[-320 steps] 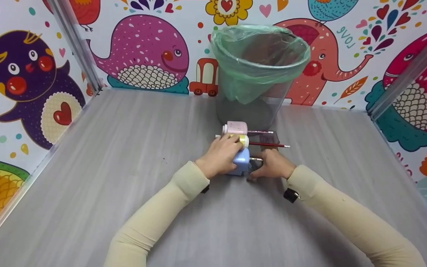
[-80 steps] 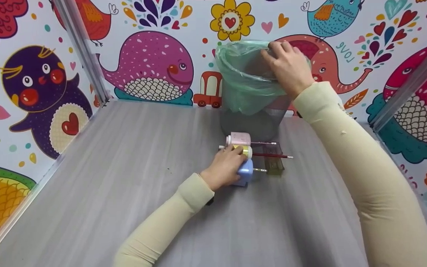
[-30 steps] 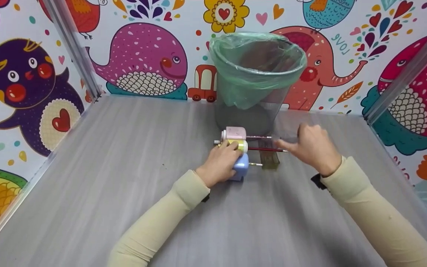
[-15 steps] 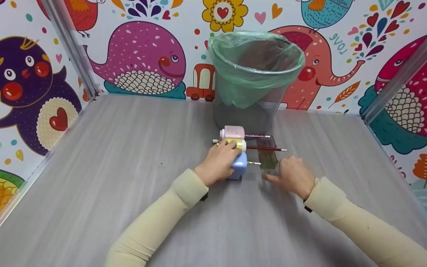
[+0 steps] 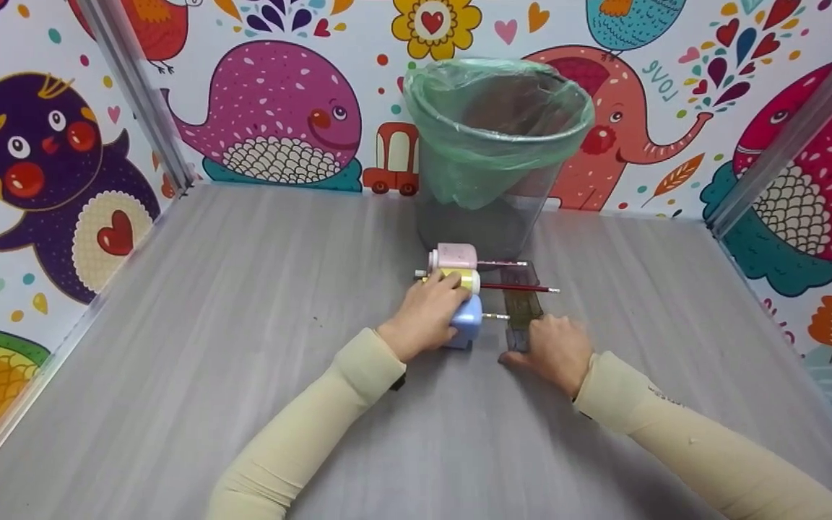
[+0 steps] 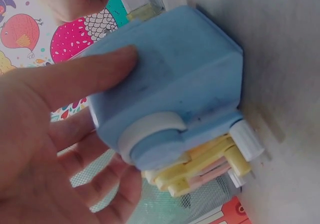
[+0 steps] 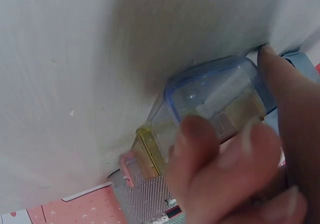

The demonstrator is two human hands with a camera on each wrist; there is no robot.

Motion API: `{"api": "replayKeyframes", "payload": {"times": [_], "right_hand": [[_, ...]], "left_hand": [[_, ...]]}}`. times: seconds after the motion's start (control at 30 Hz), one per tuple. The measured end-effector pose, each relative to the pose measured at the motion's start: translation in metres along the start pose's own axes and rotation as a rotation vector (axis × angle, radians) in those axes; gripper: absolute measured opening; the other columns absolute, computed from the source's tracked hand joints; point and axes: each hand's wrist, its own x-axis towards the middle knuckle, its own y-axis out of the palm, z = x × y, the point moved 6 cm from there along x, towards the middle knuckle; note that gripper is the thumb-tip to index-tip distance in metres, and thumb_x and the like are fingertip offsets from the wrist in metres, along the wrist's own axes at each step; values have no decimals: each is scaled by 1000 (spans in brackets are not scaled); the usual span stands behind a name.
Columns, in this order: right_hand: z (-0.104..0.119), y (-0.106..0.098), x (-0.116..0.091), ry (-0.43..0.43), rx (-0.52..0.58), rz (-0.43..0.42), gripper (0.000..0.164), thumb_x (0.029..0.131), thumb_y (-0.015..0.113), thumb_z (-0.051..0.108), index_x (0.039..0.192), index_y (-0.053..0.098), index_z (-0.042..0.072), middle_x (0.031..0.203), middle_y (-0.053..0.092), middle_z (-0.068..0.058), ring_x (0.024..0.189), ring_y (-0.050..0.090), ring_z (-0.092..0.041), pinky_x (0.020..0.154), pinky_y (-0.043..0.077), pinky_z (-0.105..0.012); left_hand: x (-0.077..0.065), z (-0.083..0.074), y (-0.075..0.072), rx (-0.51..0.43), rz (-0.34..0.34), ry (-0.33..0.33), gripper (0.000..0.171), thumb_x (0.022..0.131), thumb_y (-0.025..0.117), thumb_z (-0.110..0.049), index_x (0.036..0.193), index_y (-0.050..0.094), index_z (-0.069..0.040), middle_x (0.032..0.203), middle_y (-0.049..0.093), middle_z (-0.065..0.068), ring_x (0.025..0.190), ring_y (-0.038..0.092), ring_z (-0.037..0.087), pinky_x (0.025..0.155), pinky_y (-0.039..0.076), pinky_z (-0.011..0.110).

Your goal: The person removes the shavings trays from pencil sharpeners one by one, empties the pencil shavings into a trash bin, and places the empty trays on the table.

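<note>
Three crank pencil sharpeners stand side by side: pink (image 5: pixel 457 255) at the back, yellow (image 5: pixel 471 280) in the middle, blue (image 5: pixel 469 312) nearest. A pencil sticks out to the right of each. My left hand (image 5: pixel 422 318) grips across the blue and yellow ones; in the left wrist view the thumb presses the blue body (image 6: pixel 175 73). My right hand (image 5: pixel 560 354) holds a clear blue-rimmed shavings drawer (image 7: pixel 215 91) between thumb and curled fingers, low at the table. That drawer is at the near end of a row, beside a yellow-tinted drawer (image 5: pixel 524 309).
Behind the sharpeners stands a mesh bin (image 5: pixel 488 224) lined with a green plastic bag (image 5: pixel 488 162). A pink-rimmed drawer (image 7: pixel 127 166) is at the far end of the drawer row. Cartoon-printed walls (image 5: pixel 286 108) enclose the grey table (image 5: pixel 279 289).
Earlier the right hand was at the blue sharpener's front, then over the bin's mouth. It has since come down and toward me, bringing the clear drawer beside the others. The left hand stays put.
</note>
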Motion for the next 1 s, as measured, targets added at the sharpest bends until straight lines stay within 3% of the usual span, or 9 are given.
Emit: {"api": "replayKeyframes", "payload": {"times": [0.13,0.33,0.47,0.77,1.0], "right_hand": [[0,1,0,5,0,-2,61,69,83,62,57,54,10,54,38,1,49,38,-14,42,32,-31],[6,0,-1,-49,-60,-92,63,66,83,63,53,54,8,49,49,-5,47,40,-16,42,48,-41],[8,0,-1,-77,-99,-120,64,67,82,63,51,49,10,48,44,-3,46,38,-15,42,50,-42],[6,-1,-1,-60,-83,-91,64,69,81,64,53,50,10,50,38,0,47,36,-14,42,48,-40],[2,-22,2,-55,-14,-65,63,71,81,64,61,62,4,48,37,-1,44,39,-13,41,47,-32]], "left_hand": [[1,0,0,-1,3,4,49,85,81,-22,130,64,-12,136,59,7,123,52,27,101,51,46],[-1,1,-1,7,-17,18,47,84,81,-21,127,65,-11,131,61,7,120,54,25,99,52,45],[-2,2,-1,11,-20,18,46,83,82,-20,125,66,-11,128,61,7,119,55,24,98,52,45],[-1,1,0,-1,-5,10,48,83,83,-21,126,65,-11,130,60,7,119,55,24,100,51,45],[1,3,0,-20,5,-2,49,83,82,-22,128,65,-12,132,60,7,122,54,24,104,49,45]]}}
